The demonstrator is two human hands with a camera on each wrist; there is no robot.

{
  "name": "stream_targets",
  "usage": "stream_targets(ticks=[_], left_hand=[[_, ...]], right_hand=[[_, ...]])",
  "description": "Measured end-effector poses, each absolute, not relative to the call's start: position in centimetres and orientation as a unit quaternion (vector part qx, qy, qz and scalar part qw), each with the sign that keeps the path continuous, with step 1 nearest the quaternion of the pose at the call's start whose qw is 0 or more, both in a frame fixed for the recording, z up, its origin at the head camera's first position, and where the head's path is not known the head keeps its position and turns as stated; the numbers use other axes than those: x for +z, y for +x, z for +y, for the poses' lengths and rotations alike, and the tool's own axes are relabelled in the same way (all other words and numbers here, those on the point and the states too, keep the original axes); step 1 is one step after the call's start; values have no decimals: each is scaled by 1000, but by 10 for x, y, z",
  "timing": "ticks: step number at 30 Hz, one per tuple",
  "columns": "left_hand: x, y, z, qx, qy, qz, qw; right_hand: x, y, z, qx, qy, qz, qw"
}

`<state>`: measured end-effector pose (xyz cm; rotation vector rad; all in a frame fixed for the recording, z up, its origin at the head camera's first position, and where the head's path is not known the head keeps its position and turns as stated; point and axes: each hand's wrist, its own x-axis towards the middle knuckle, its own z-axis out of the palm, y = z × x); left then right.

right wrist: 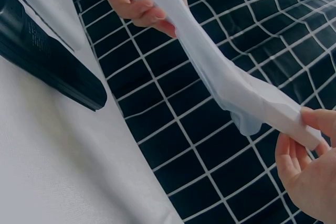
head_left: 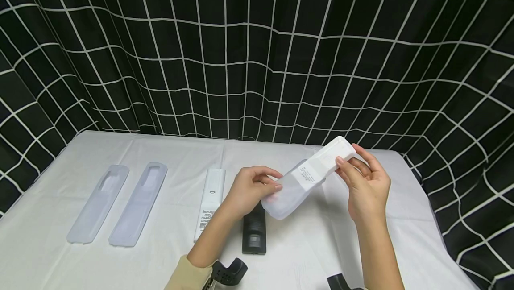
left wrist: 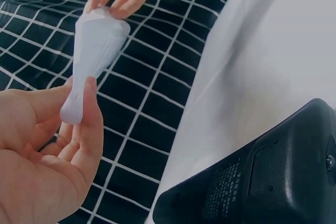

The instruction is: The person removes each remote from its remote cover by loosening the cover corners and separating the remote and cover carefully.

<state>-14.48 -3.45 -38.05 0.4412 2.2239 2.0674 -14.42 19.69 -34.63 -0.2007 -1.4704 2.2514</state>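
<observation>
A white remote control point(head_left: 327, 158) is held tilted above the table, its lower part inside a translucent silicone cover point(head_left: 283, 203). My right hand point(head_left: 367, 180) grips the bare upper end of the remote between thumb and fingers. At the cover's closed end, my left hand point(head_left: 253, 189) pinches the soft material. In the right wrist view the cover's loose edge point(right wrist: 247, 121) hangs around the middle of the remote. A black remote point(head_left: 254, 232) lies on the table below the left hand, its far end hidden behind that hand and the cover.
Left of the black remote lies another white remote point(head_left: 210, 194), partly behind my left forearm. Two more translucent covers point(head_left: 98, 203) lie side by side at the table's left. White cloth covers the table point(head_left: 172, 263); a black grid-patterned curtain point(head_left: 257, 58) surrounds its back and sides.
</observation>
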Motion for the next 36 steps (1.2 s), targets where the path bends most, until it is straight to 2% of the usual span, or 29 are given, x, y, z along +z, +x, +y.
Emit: stream_targets(ticks=[16, 36], left_hand=[[-380, -145, -37, 680, 133, 719, 55], [-379, -145, -38, 672, 139, 725, 49]], right_hand=[[-345, -143, 199, 825, -68, -509, 235], [-344, -142, 201, 823, -67, -506, 250]])
